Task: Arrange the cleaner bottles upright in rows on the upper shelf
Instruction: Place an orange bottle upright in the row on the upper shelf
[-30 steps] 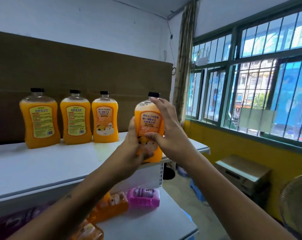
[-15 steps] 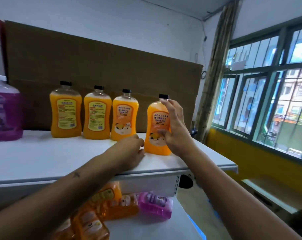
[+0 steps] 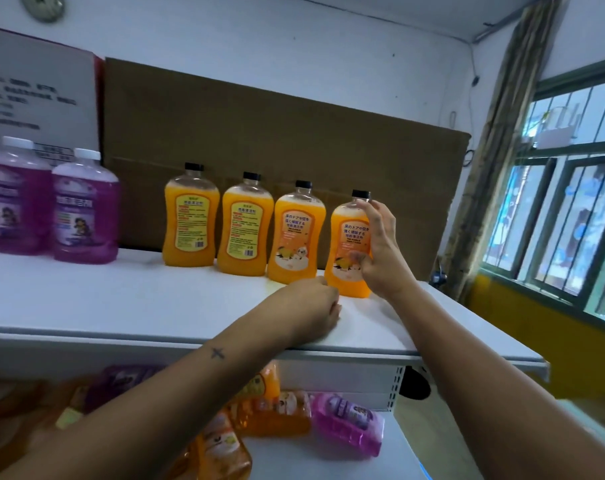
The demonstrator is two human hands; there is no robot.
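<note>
Your right hand (image 3: 377, 258) grips the rightmost orange bottle (image 3: 348, 247) at frame centre; your left hand (image 3: 308, 311) rests loosely curled on the upper shelf (image 3: 121, 306).

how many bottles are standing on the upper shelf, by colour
orange bottles: 4
purple bottles: 2, counting only those in view at the left edge
total: 6

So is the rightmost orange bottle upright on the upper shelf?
Upright: the rightmost orange bottle stands base-down on the upper shelf, black cap on top, right hand gripping it.
</note>
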